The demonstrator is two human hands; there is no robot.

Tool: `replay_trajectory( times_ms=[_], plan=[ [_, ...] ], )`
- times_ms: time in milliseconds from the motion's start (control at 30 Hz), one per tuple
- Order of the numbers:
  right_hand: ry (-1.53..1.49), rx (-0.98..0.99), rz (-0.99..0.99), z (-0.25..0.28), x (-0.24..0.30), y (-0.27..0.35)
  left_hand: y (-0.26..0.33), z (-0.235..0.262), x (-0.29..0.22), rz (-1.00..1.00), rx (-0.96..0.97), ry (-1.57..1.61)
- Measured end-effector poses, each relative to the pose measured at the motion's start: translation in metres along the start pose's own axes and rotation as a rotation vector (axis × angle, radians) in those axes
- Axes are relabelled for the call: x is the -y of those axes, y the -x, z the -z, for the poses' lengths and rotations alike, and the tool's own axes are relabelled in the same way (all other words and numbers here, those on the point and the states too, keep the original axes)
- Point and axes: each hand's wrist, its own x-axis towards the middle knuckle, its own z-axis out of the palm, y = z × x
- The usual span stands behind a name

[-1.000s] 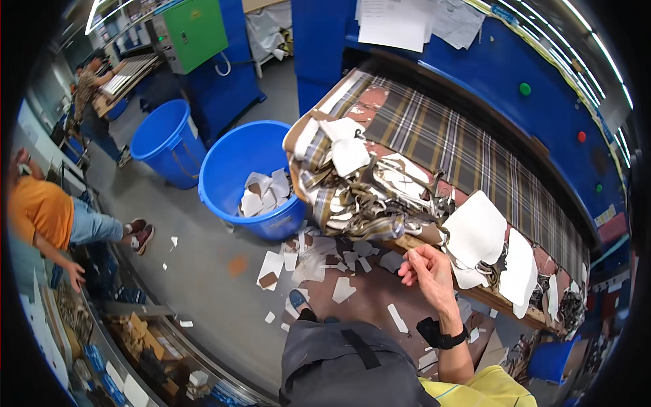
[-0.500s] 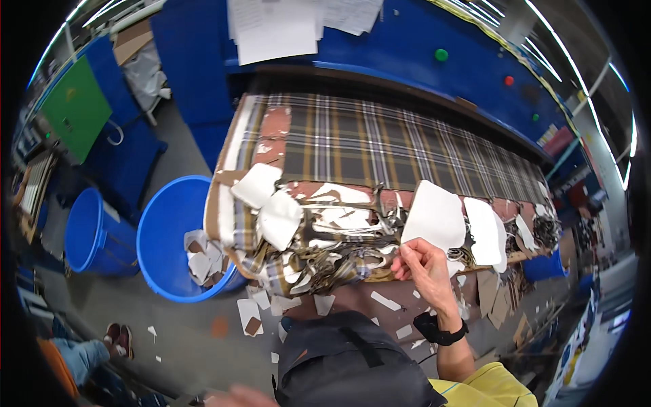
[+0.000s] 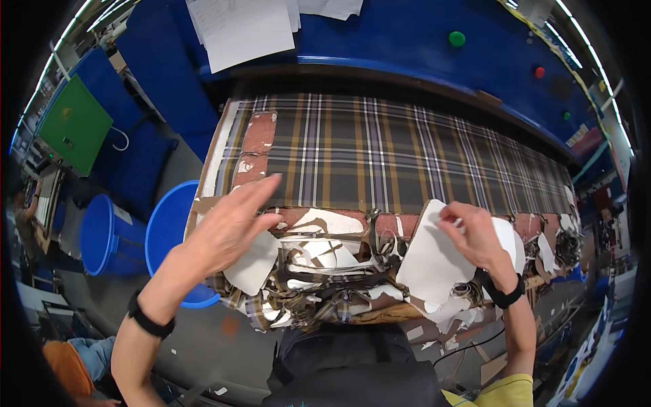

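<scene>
My left hand is open, fingers stretched out, over the left end of the plaid fabric, with a white flat piece partly hidden beneath it. My right hand hovers at or on the upper right part of a large white rounded panel; its fingers are bent, thumb close to the forefinger. Whether they grip anything is hidden. Another white panel shows just behind that hand. Between the hands lie tangled plaid strips and white scraps on a reddish surface.
A blue machine front with coloured buttons stands behind the fabric. At left are two blue bins and a green cabinet door. A dark bag or garment is against my front. A person in orange is at lower left.
My left hand has come up from the lower edge to the fabric's left end. My right hand has moved up and right over the large white panel. The view has shifted.
</scene>
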Motion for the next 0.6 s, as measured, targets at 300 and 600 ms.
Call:
replay_trajectory(
  times_ms=[300,600],
  plan=[
    [0.203,0.173,0.493,-0.071,-0.023,-0.063,-0.086,-0.099,0.028,-0.302,0.195,-0.643],
    [0.204,0.184,0.547,-0.071,-0.029,-0.069,-0.093,-0.104,0.043,-0.351,0.196,-0.569]
  ],
)
